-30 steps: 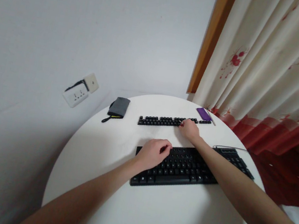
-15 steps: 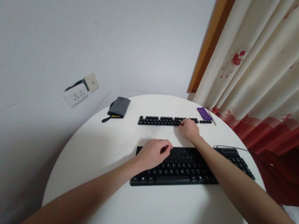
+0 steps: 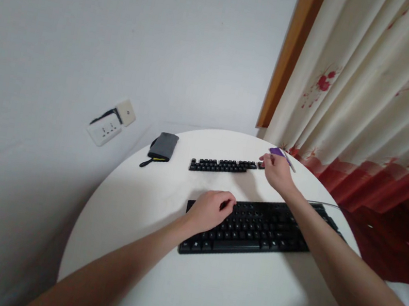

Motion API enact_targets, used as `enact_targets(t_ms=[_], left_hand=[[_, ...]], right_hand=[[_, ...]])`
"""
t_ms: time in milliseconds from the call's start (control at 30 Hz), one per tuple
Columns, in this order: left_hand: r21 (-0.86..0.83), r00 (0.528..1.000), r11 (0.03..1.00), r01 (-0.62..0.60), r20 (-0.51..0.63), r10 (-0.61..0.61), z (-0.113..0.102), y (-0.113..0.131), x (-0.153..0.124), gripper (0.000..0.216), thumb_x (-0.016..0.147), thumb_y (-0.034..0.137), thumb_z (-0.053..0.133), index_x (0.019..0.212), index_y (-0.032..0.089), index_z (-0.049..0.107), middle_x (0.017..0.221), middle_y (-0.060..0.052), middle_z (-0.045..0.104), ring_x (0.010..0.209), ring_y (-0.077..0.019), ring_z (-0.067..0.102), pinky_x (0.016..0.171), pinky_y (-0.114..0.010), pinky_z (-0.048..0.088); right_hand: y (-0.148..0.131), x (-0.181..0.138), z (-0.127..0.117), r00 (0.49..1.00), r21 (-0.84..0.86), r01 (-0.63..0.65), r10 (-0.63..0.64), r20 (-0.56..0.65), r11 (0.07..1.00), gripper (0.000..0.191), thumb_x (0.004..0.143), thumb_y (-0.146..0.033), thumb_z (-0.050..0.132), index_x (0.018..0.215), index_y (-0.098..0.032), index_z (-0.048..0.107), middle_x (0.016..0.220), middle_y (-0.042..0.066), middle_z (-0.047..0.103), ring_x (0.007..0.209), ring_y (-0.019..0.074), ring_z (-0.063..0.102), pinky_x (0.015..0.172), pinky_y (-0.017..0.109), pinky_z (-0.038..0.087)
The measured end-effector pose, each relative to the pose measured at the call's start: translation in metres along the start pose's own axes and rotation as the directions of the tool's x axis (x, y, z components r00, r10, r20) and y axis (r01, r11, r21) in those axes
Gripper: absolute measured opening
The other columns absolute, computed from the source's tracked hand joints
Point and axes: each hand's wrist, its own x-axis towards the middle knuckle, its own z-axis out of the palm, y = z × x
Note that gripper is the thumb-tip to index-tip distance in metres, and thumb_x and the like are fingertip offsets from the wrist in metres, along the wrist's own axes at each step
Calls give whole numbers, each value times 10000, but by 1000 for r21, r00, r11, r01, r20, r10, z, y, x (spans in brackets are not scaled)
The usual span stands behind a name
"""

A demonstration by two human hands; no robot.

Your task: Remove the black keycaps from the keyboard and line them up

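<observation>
A black keyboard lies on the round white table, and bare spots show among its upper keys. My left hand rests over the keyboard's upper left part. Its fingers are curled in with thumb and fingertips close together; anything inside is hidden. Beyond the keyboard, loose black keycaps lie lined up in rows. My right hand hovers at the right end of these rows, thumb and forefinger drawn together. Whatever they pinch is too small to make out. A dark keycap shows just below those fingertips.
A grey pouch with a dark loop lies at the table's back left. A purple cloth and a thin stick sit at the back right, partly behind my right hand. The keyboard cable runs along the right. Wall and curtain border the table.
My right hand has lifted from the keycap rows and moved right, towards the purple cloth. The lower row now ends further left. My left hand stays where it was.
</observation>
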Motion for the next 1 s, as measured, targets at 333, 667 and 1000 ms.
enact_targets(t_ms=[333,667,1000], left_hand=[[34,1000,999,14,8,-14,-2,1,0,218,924,228,506,863,211,714,770,-9,719,653,-158,616,598,-249,440],[54,1000,998,24,8,-25,0,-1,2,208,923,224,517,858,207,715,724,5,698,620,-143,595,626,-254,423],[52,998,998,41,35,-43,-2,0,4,196,919,217,526,854,192,710,701,12,685,603,-130,582,596,-235,398]], right_hand=[[12,-80,-62,985,323,7,48,-163,946,583,970,-603,326,835,-171,693,564,9,531,563,174,536,560,276,373],[24,-94,-68,990,157,-1,-21,137,988,449,928,-457,462,592,-192,597,478,-1,539,485,155,500,560,283,358],[25,-96,-65,974,115,-8,-19,228,993,413,928,-442,466,619,-192,576,506,5,564,510,157,506,576,286,335]])
